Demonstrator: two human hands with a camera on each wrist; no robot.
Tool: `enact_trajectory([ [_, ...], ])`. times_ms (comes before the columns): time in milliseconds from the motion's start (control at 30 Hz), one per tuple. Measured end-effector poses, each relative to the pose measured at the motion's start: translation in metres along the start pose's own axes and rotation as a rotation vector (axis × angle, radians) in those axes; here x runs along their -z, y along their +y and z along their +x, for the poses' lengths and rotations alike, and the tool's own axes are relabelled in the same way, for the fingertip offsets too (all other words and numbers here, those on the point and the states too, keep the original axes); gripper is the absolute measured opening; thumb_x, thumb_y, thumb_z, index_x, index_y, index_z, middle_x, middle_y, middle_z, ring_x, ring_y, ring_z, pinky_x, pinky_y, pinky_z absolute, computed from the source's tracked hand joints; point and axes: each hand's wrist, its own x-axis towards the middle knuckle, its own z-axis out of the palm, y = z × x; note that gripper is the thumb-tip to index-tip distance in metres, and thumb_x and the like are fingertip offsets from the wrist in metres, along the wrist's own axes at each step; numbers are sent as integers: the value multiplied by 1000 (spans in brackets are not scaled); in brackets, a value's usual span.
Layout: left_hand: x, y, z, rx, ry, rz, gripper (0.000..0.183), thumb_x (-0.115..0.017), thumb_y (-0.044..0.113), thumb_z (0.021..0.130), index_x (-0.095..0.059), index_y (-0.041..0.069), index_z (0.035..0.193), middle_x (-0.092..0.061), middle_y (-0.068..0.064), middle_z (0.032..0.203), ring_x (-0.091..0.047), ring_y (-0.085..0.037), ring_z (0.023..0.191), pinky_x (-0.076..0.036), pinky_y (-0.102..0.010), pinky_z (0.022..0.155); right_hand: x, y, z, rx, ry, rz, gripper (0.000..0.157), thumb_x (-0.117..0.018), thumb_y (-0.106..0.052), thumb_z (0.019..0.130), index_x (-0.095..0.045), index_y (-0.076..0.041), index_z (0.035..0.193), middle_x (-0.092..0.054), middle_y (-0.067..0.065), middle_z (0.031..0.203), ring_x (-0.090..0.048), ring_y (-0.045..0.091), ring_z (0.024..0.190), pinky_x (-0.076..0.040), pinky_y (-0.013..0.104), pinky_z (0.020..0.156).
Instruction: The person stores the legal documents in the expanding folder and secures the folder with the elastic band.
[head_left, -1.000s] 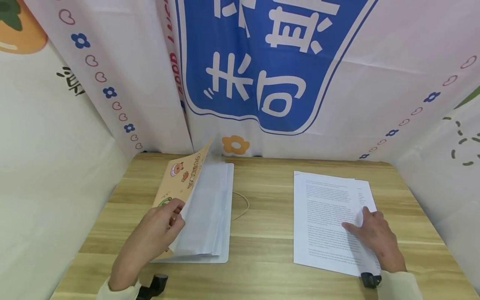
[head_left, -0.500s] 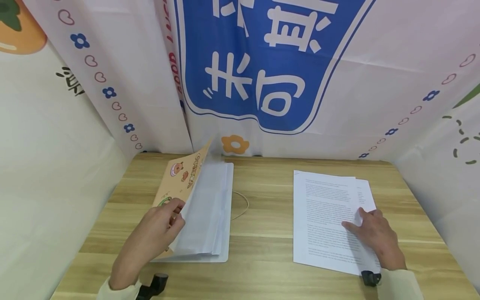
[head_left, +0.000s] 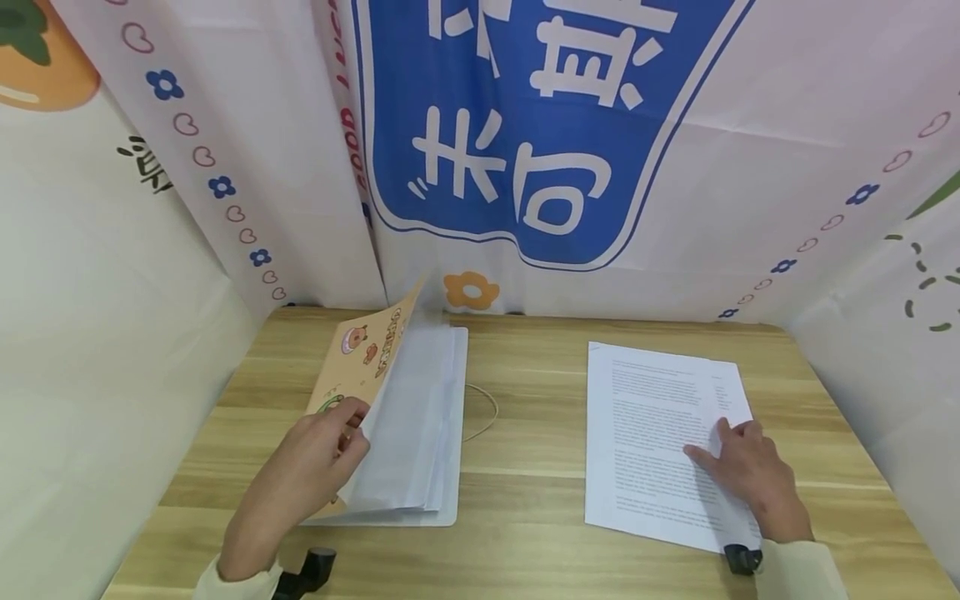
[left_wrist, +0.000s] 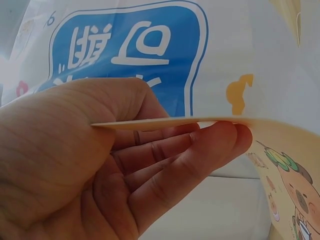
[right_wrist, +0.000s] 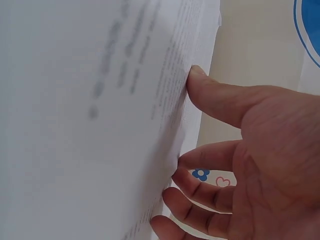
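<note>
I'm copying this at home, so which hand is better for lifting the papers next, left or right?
Probably the right hand: it touches the printed papers along their right side. The left hand is busy holding up the orange cover of the folder.

Our left hand sits toward eight o'clock in the head view, its fingers bent over and the thumb set opposite them in a pinch, the whole hand reaching from our left wrist toward one o'clock. Our right hand lies at four o'clock, fingers relaxed and slightly bent, thumb spread well apart from them toward ten; our right wrist angles back toward five.
</note>
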Motion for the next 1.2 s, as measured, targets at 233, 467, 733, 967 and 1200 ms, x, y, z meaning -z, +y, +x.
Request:
enact_trajectory([
  [233,0,0,0,-3,4,6,23,-57,-2,91,-67,0,111,-66,1,87,-58,-9,73,-52,-31,65,0,-2,-2,1,6,-14,90,-65,-49,97,-34,22,144,-33,47,123,-46,55,101,-47,60,69],
  [467,-1,-1,0,-7,8,5,22,-57,-2,91,-67,1,111,-65,1,86,-58,-9,73,-52,-31,64,3,-8,2,18,-6,-50,74,-68,-40,97,-48,24,128,-41,41,112,-48,46,91,-47,52,67],
  [733,0,-1,1,-13,9,4,23,-58,-3,91,-67,0,112,-64,2,84,-56,-9,71,-51,-30,63,5,-16,5,-2,-32,-40,62,-68,-30,98,-51,26,118,-42,35,101,-50,38,83,-47,47,67],
  [967,1,-1,0,-16,9,8,23,-57,-3,91,-67,0,111,-61,4,81,-53,-8,67,-49,-28,61,4,-23,3,-32,-48,-13,58,-65,-27,99,-50,26,117,-39,30,96,-50,34,75,-45,43,63],
  [1200,1,-1,-1,-20,10,11,23,-57,-2,92,-67,0,112,-57,6,77,-48,-6,63,-46,-27,59,2,-15,2,-38,-34,73,62,-68,-29,98,-46,23,123,-36,37,105,-51,39,79,-47,47,67],
])
